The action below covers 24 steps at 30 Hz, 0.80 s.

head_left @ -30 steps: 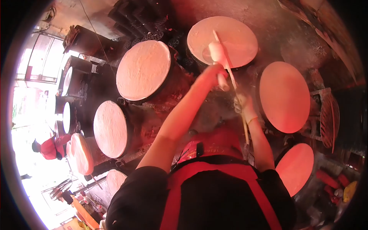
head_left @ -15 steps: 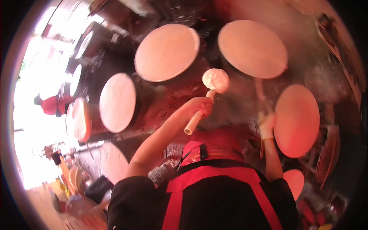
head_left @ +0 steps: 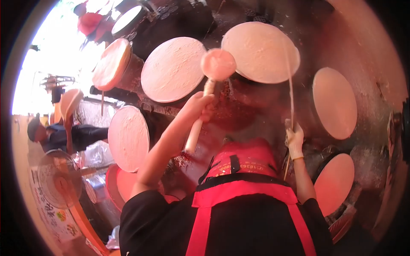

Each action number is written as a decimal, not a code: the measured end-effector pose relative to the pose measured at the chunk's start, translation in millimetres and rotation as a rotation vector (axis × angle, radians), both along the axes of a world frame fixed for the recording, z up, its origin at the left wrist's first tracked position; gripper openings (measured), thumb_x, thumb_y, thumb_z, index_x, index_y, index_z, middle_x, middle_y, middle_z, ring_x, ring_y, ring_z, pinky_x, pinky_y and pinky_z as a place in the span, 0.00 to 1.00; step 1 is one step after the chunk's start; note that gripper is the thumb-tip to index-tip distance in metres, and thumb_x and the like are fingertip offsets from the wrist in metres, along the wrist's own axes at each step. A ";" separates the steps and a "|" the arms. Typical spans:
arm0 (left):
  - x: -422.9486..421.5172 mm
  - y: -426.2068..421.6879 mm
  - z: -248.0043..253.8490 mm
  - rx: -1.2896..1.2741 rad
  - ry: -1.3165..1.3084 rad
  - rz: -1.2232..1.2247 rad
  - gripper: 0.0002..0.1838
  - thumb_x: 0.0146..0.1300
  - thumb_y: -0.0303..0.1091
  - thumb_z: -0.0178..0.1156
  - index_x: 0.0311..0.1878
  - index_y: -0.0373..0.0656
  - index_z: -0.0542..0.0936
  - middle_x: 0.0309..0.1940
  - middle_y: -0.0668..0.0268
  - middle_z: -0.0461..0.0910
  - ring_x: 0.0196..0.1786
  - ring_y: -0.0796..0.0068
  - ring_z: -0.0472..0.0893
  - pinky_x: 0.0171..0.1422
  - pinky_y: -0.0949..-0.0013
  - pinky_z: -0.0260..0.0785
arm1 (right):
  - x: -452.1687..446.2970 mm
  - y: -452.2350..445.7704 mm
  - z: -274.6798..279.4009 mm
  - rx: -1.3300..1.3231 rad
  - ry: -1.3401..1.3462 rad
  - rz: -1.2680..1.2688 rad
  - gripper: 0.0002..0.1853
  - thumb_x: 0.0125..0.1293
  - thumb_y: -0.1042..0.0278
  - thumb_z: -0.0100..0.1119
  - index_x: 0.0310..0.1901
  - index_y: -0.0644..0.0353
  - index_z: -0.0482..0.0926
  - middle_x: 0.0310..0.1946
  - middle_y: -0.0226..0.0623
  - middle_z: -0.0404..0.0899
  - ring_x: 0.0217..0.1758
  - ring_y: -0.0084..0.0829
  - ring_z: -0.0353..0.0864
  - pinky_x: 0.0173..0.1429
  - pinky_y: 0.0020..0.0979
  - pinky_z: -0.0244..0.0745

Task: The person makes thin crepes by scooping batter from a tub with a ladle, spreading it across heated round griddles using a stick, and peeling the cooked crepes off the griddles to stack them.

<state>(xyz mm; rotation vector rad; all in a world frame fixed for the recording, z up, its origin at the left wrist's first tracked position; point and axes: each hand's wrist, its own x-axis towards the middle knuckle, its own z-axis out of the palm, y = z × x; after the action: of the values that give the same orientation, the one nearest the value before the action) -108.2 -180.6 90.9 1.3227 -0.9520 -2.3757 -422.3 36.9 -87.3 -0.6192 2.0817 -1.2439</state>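
Observation:
My left hand [head_left: 203, 106] is bare and wrapped round the light handle of a ladle [head_left: 218, 64]. The ladle's round head, pale and coated, is raised in front of two griddles. My right hand [head_left: 294, 137] wears a pale glove and grips a long thin stick [head_left: 291, 91], which stands nearly upright. The stick's upper end overlaps the right part of a round griddle [head_left: 260, 51] covered with a pale layer. Another pale-covered griddle [head_left: 173, 69] lies left of the ladle head.
More round griddles stand at the right [head_left: 335, 103], lower right [head_left: 335, 184] and left [head_left: 128, 138]. A person in dark clothes [head_left: 81, 135] is at the left, above a fan [head_left: 60, 179]. Another person in red [head_left: 89, 23] is at the upper left. Haze hangs around.
The view has swung leftward. The ladle, over a griddle a second ago, is now raised in my left hand, apart from the stick. My right hand still holds the stick, farther from my left hand.

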 end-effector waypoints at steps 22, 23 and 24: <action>69.6 54.0 55.3 0.548 0.355 0.746 0.07 0.74 0.31 0.49 0.49 0.38 0.69 0.22 0.73 0.60 0.15 0.90 0.56 0.11 0.85 0.47 | -0.1 -297.2 13.3 -0.180 1.111 1.026 0.14 0.57 0.58 0.62 0.43 0.52 0.80 0.33 0.41 0.82 0.31 0.49 0.82 0.36 0.42 0.77; 61.8 62.4 78.3 0.400 0.249 0.701 0.09 0.74 0.31 0.49 0.52 0.39 0.68 0.21 0.73 0.59 0.14 0.91 0.56 0.11 0.84 0.47 | 2.9 -294.0 59.8 0.051 0.806 0.969 0.14 0.59 0.59 0.63 0.43 0.56 0.82 0.35 0.37 0.85 0.33 0.43 0.83 0.36 0.41 0.75; 56.0 69.3 98.7 0.257 0.142 0.651 0.11 0.75 0.32 0.48 0.55 0.39 0.68 0.20 0.74 0.59 0.14 0.91 0.55 0.10 0.84 0.46 | -7.5 -292.8 68.0 -0.114 0.520 0.893 0.14 0.60 0.59 0.64 0.43 0.59 0.83 0.35 0.35 0.85 0.36 0.37 0.84 0.37 0.39 0.75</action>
<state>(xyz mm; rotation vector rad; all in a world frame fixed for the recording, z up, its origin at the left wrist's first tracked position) -52.2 -111.3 189.6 1.2723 -0.1299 -2.0683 -429.8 -255.9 -19.3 -1.8242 1.7220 -0.7033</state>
